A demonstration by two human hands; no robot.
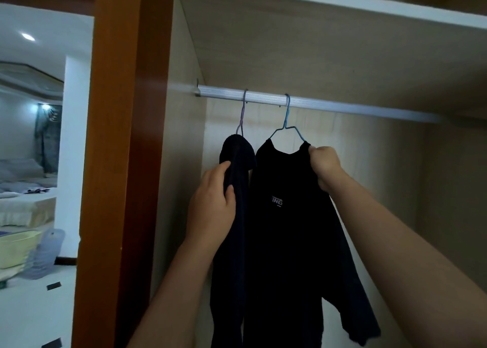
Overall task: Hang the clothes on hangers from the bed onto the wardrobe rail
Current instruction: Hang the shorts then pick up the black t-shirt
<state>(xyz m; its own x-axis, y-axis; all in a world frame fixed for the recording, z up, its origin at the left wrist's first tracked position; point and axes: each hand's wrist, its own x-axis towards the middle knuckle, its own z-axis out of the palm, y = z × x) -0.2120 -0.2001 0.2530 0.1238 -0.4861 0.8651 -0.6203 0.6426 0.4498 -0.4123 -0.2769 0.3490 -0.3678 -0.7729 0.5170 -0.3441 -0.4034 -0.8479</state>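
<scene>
Both hands (210, 202) (325, 167) grip soft dark garments (290, 242) on wire hangers (287, 129).

The wardrobe rail (316, 102) is bare from the blue hanger (287, 121) toward 3 o'clock, with open room beneath it back to the rear panel (369, 163). Toward 9 o'clock the purple hanger (243, 113) sits near the side wall (181, 137), leaving only a narrow gap. The two dark garments (284, 229) fill the middle down to 6 o'clock, and both hands grip them: left hand (210, 210), right hand (325, 167). Overhead at 12 o'clock, the shelf (316, 44) caps the space close above the rail.
</scene>
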